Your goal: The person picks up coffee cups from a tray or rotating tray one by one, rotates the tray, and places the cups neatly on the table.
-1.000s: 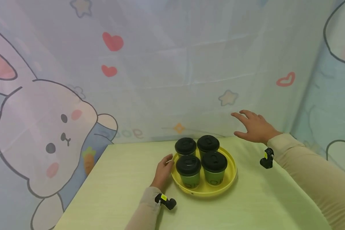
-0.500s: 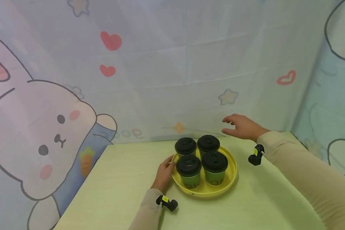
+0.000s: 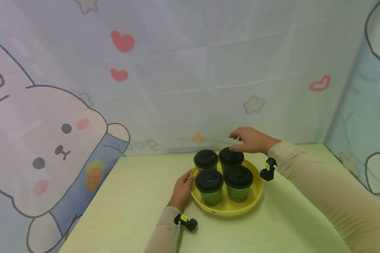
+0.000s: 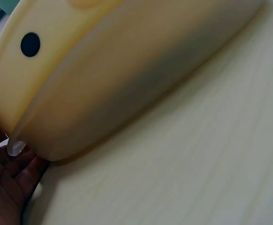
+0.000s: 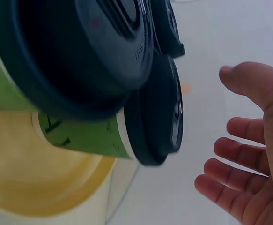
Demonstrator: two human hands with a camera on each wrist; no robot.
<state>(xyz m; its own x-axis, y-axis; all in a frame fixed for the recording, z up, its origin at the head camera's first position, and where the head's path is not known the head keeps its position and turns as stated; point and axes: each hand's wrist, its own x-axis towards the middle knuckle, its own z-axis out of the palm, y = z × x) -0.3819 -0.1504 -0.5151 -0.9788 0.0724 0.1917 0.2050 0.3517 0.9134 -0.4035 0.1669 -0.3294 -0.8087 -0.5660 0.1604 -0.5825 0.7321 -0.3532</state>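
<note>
Several green paper cups with black lids stand upright on a round yellow tray [image 3: 258, 188]. Two are at the back, the back left cup [image 3: 206, 159] and the back right cup [image 3: 231, 156]. Two more stand in front, the front left cup [image 3: 209, 182] and the front right cup [image 3: 238, 181]. My left hand [image 3: 181, 189] grips the tray's left rim, fingers beneath the lip in the left wrist view. My right hand [image 3: 251, 140] is above the back right cup, fingers apart and holding nothing; in the right wrist view the fingers [image 5: 237, 176] are spread beside the lids.
The tray rests on a pale yellow-green table [image 3: 139, 196]. A cloth backdrop [image 3: 177, 112] with a printed rabbit, hearts and stars rises right behind the table's back edge. Small black cameras sit on both wrists.
My right hand has moved left from beside the tray to over the back right cup. My left hand stays at the tray's rim, and the cups have kept their places.
</note>
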